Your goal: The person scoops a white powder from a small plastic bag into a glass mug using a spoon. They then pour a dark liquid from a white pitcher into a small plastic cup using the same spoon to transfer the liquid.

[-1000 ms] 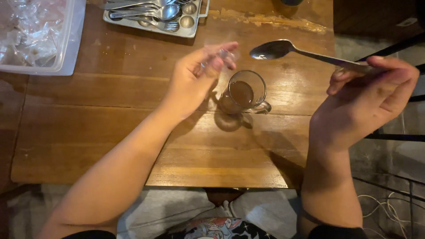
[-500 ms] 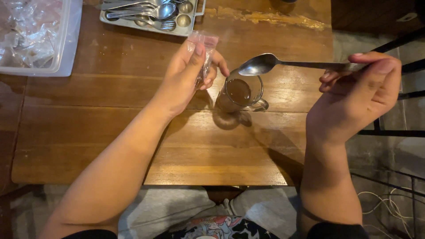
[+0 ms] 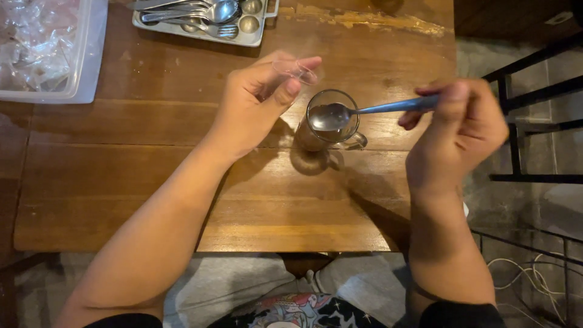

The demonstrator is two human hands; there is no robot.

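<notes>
Right hand (image 3: 455, 130): pinches spoon (image 3: 364, 110), bowl over glass mug (image 3: 331, 121)
Left hand (image 3: 258, 100): pinches clear wrapper (image 3: 296, 71)
Table edge (image 3: 291, 246): bare wood nearby

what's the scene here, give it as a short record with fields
surface: wooden table
left hand: left hand pinches a small clear wrapper just left of the mug
right hand: right hand holds a metal spoon by the handle
spoon: bowl sits over the mouth of the glass mug
mug contents: dark brown, little of it visible
far edge: metal tray with cutlery; clear plastic bin of crumpled clear wrappers at the far left
</notes>
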